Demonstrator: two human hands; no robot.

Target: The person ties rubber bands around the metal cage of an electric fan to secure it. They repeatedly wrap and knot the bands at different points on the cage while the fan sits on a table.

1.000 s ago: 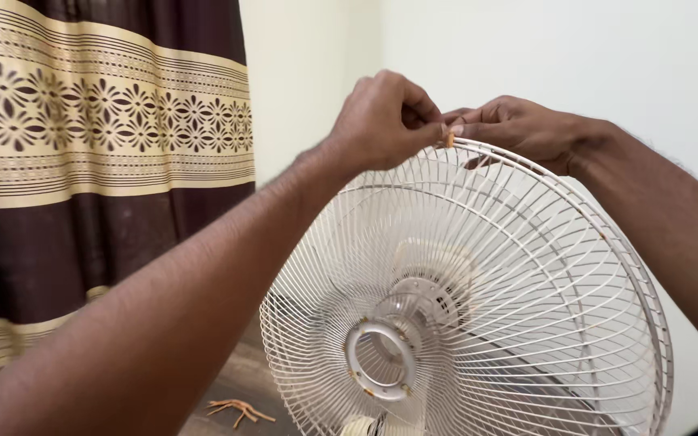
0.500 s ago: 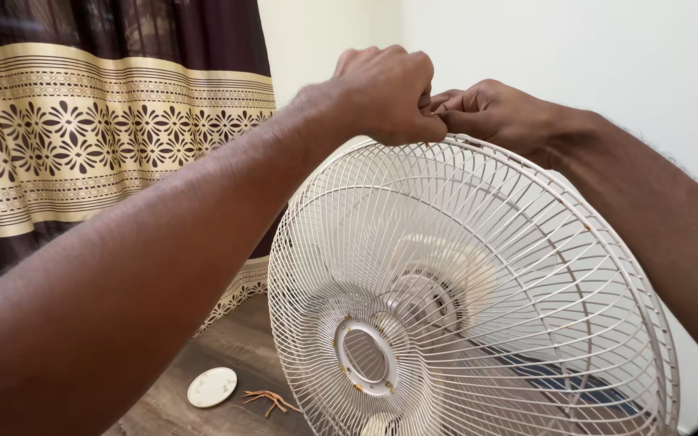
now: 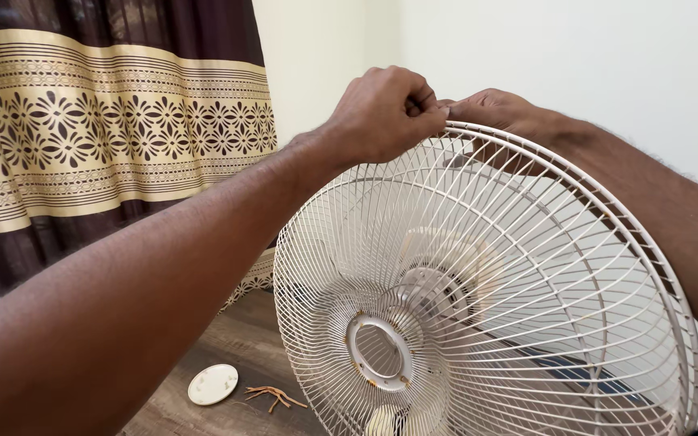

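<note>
Both hands are at work on the top edge of the round cream-white wire fan guard (image 3: 486,299), and the step in hand looks like fastening or loosening something small at that top rim, though what sits between the fingertips is hidden by the knuckles. The left hand (image 3: 385,113) is curled into a loose fist, its fingers pressed together and pinching at the rim right where it meets the other hand. The right hand (image 3: 498,113) lies over the rim just beside it, fingers wrapped down on the wire and closed on the guard's outer ring; the two hands touch at the fingertips. By my judgement, the next move calls for a fine, steady pinch or twist at that one spot, with the right hand holding the ring so the guard does not flex or swing. The guard stands upright below both hands, tilted slightly back, its thin spokes running from a small central ring out to the double outer hoop, with pale fan blades dimly visible behind the wires. Well below the left forearm, on the brown wooden floor (image 3: 228,347), lie a small round white cap (image 3: 212,383) and, just beside it, a few thin orange-brown ties (image 3: 275,396). A brown and cream patterned curtain (image 3: 107,137) hangs to the left of the left arm.
</note>
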